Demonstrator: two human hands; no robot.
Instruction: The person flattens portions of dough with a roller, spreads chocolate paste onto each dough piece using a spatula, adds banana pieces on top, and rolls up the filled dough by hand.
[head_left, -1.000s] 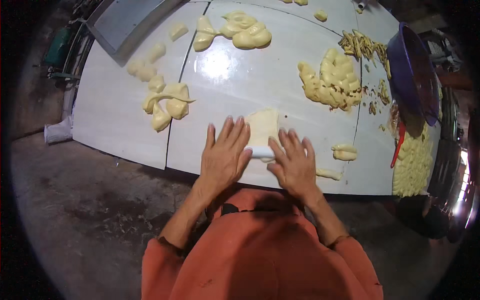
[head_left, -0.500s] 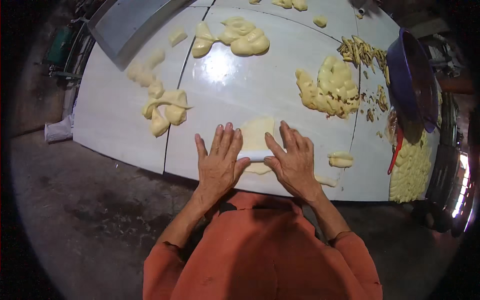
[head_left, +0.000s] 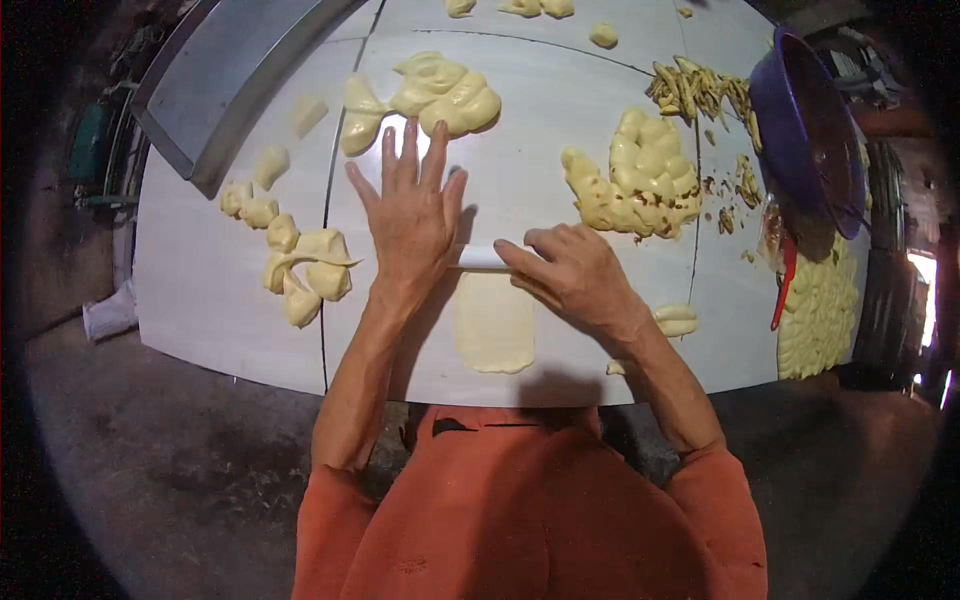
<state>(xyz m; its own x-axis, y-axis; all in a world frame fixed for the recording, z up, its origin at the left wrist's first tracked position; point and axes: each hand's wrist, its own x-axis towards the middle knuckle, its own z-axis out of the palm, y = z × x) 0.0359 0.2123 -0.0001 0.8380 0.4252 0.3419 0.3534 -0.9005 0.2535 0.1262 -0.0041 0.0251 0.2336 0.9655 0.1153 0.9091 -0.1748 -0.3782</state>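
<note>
A white rolling pin (head_left: pixel 482 258) lies crosswise just beyond a flat, roughly rectangular sheet of pale dough (head_left: pixel 495 322). My left hand (head_left: pixel 412 222) is open over the pin's left end, fingers spread and stretched toward a clump of yellow dough (head_left: pixel 455 95). At the pin's other end, my right hand (head_left: pixel 578 272) has its fingers curled on it, the index finger and thumb nearest the middle. The pin's ends are hidden beneath my hands. Beside my right forearm lie small rolled dough pieces (head_left: pixel 675 320).
Loose dough lumps (head_left: pixel 310 265) sit at left, below a metal tray (head_left: pixel 225 80). On the right are brown-specked dough (head_left: pixel 640 175), slender yellowish-brown pieces (head_left: pixel 690 90), a purple basin (head_left: pixel 800 130), a red-handled tool (head_left: pixel 785 285) and massed dough pieces (head_left: pixel 820 315). The white table's edge (head_left: pixel 250 375) is in front of me.
Both hands have moved away from my body with the rolling pin, from over the dough to its far end. My right fingers are more curled, and more of the sheet shows.
</note>
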